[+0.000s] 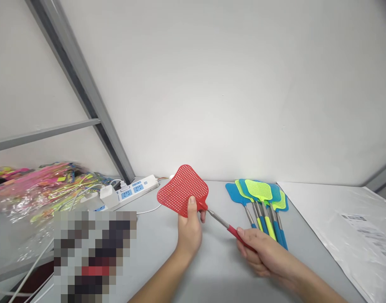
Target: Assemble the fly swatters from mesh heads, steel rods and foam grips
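Note:
A red fly swatter (185, 187) with a perforated square head is held up over the grey table. My left hand (190, 231) grips the lower edge of its head, thumb on the front face; the other fingers are mostly behind it. My right hand (262, 252) is wrapped round the red handle at the other end. A short length of metal rod shows between head and handle. Just beyond my right hand lies a pile of blue and yellow-green fly swatters (259, 191), heads toward the wall.
A white power strip (137, 189) with plugs stands at the back left, its cables trailing. Plastic-wrapped colourful goods (44, 193) lie at far left beside a grey metal frame (82, 80). A white plastic package (344, 223) covers the right side. A blurred-out patch hides the lower left.

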### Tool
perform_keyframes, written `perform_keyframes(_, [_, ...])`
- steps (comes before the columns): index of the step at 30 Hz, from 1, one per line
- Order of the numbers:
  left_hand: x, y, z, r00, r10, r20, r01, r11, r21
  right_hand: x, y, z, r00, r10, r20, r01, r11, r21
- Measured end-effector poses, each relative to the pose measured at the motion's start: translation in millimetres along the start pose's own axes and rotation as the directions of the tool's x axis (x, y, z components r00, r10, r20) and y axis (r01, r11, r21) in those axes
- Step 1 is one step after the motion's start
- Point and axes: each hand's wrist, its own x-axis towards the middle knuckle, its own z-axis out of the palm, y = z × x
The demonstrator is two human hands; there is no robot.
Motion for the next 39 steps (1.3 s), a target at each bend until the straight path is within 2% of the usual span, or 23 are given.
perform_keyframes(2, [1.9,2.0,-2.1,0.999,0.019,0.045,-0.021,0.998,0.054,-6.9,-6.7,5.6,0.987,-0.15,-0.064,0.126,0.951,-0.282])
perform_keyframes(5, [5.0,2.0,-4.6,0.992,-0.007,0.125,-0.006,0.995,0.102,-18.0,-16.6,20.6,0.927,-0.361,-0.104,0.224,0.755,-0.616])
perform_keyframes(8, [7.4,-0.3,-4.9,0.973,-0.042,0.226,0.017,0.994,0.11,-24.9,-21.2,35.1,0.888,-0.45,-0.091,0.259,0.655,-0.71])
perform_keyframes(10, [7.7,-1.5,-4.7,0.949,-0.049,0.31,0.011,0.992,0.123,-27.1,-19.5,37.4,0.852,-0.506,-0.131,0.248,0.612,-0.751])
perform_keyframes(12, [6.3,-2.6,-4.4,0.916,-0.055,0.397,-0.008,0.988,0.154,-29.2,-14.8,31.2,0.795,-0.551,-0.253,0.145,0.578,-0.803])
perform_keyframes(13, [4.8,-3.3,-4.2,0.896,-0.061,0.441,-0.021,0.984,0.178,-30.7,-11.9,25.1,0.754,-0.559,-0.345,0.044,0.567,-0.823])
perform_keyframes(15, [0.8,-5.7,-2.9,0.855,-0.069,0.513,-0.062,0.971,0.233,-34.7,-6.7,9.4,0.644,-0.542,-0.54,-0.216,0.548,-0.808])
perform_keyframes(17, [-4.0,-9.5,-0.6,0.828,-0.062,0.557,-0.119,0.952,0.283,-38.6,-3.7,-7.5,0.543,-0.513,-0.665,-0.424,0.516,-0.744])
perform_keyframes(19, [-7.6,-14.2,1.6,0.815,-0.047,0.578,-0.177,0.929,0.326,-40.1,-3.6,-21.7,0.502,-0.486,-0.715,-0.519,0.492,-0.699])
perform_keyframes(23, [-6.6,-21.0,-1.0,0.787,-0.036,0.616,-0.27,0.878,0.395,-32.0,-8.2,-34.2,0.502,-0.446,-0.741,-0.562,0.483,-0.671])
perform_keyframes(28, [0.4,-22.6,-11.5,0.739,-0.042,0.672,-0.371,0.808,0.458,-16.6,-12.6,-26.6,0.527,-0.441,-0.727,-0.569,0.452,-0.687])
perform_keyframes(35, [-4.2,-22.5,-12.3,0.641,-0.077,0.763,-0.514,0.696,0.502,-2.9,-14.8,-26.6,0.484,-0.456,-0.747,-0.611,0.436,-0.661])
perform_keyframes(39, [-5.2,-19.8,-13.4,0.618,-0.087,0.781,-0.565,0.642,0.518,10.2,-5.3,-35.4,0.514,-0.378,-0.77,-0.635,0.435,-0.638])
